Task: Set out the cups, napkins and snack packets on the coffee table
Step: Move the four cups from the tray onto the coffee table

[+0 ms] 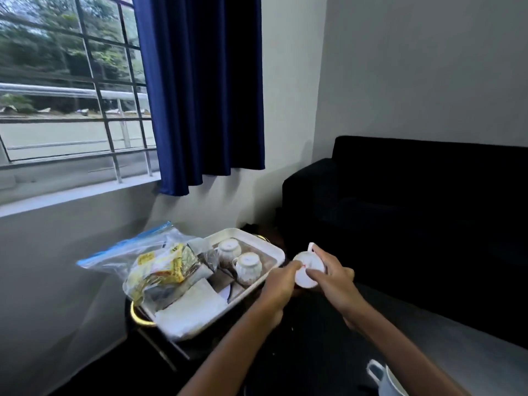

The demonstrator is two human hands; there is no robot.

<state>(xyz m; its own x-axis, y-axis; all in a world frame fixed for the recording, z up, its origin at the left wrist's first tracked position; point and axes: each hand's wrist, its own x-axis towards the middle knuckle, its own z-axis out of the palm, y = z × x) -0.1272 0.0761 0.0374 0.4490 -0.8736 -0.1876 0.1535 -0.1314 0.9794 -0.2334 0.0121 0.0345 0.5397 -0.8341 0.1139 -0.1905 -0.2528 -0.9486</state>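
Two white ceramic cups (239, 258) stand upside down in the white rectangular plastic tray (276, 247), just to the left of the grip, probably turned over so that their insides stay clean. A third white ceramic cup (309, 269) is out of the tray and held in the air between both hands, its bottom turned toward the camera and its handle pointing up. The left hand (278, 284) touches its left edge with fingers pressed on the rim, and the right hand (333, 277) is wrapped around its right side, so the grip of both hands is closed on this one cup. I judge that the two hands work together to turn the cup the right way up before it goes on the surface.

Behind and left of the grip, a clear plastic zip bag with yellow snack packets (154, 262) lies partly over the tray, and folded white paper napkins (197, 308) rest at the tray's near end; both wait to be set out. Below the grip, near the right forearm, one more white cup with a handle (385, 381) stands upright on the dark coffee table surface (314, 352), so one cup seems already placed.
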